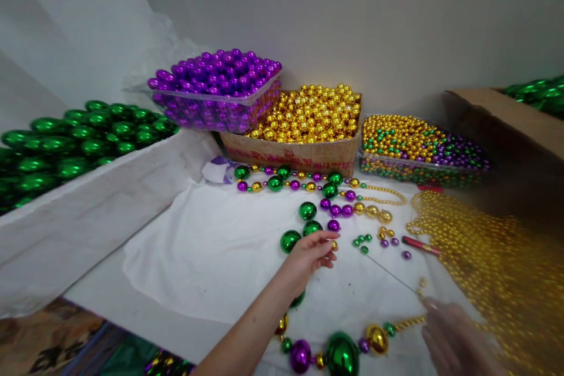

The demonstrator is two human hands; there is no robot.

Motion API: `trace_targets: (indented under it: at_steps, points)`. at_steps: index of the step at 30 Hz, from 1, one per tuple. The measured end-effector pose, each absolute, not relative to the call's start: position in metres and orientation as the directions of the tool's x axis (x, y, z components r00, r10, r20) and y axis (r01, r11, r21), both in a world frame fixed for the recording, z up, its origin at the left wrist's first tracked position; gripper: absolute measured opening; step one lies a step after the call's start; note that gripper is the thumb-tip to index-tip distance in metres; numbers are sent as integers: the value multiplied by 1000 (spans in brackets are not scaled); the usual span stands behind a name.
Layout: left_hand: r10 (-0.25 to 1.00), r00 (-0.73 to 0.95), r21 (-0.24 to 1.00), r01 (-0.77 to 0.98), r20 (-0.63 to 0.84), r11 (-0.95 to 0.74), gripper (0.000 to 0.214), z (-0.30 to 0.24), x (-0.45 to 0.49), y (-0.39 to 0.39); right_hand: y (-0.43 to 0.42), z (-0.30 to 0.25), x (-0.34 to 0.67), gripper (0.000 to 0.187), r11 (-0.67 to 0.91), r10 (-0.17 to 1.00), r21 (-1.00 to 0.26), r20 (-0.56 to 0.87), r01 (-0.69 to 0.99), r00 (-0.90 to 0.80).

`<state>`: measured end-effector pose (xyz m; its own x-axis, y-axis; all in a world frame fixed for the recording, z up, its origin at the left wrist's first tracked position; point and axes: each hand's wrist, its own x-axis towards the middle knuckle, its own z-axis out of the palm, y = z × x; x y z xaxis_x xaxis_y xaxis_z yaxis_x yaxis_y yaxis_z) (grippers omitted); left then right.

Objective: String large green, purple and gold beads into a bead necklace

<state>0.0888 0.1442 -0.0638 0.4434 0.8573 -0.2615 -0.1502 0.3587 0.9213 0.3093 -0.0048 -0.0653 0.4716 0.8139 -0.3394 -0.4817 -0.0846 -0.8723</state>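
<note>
My left hand (311, 255) reaches over the white cloth (207, 252), its fingertips pinched on a small gold bead beside loose green balls (291, 241). My right hand (453, 338) is low at the right, blurred, fingers closed on a thin needle (392, 273) that points up-left. A partly strung strand of green, purple and gold beads (339, 352) lies along the near edge. Another beaded strand (304, 182) lies farther back.
A clear tray of purple balls (215, 79), a cardboard box of gold balls (308, 114) and a tray of mixed small beads (418, 144) stand at the back. Green balls (70, 144) fill a bin at left. Gold bead strings (493, 258) pile at right beside a red lighter (420, 244).
</note>
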Motion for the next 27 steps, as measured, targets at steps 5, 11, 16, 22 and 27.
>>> trace_targets:
  at_steps: [5,11,16,22,27]
  points:
    - [825,408,640,-524,-391,562,22,-62,54,104,-7,-50,295,22,-99,814,-959,-231,-265,533]
    - [821,413,573,-588,-393,571,18,-58,53,92,-17,-33,285,24,-59,847,-998,-63,-24,528]
    - [829,436,583,-591,-351,558,18,-60,53,92,-23,-28,283,23,-53,848,-998,-30,29,529]
    - [813,485,577,-580,-323,575,21,-64,52,89,-22,-22,280,20,-84,838,-996,-50,38,544]
    - [807,497,590,-563,-318,579,22,-63,54,87,-19,-19,277,21,-118,837,-992,-80,35,542]
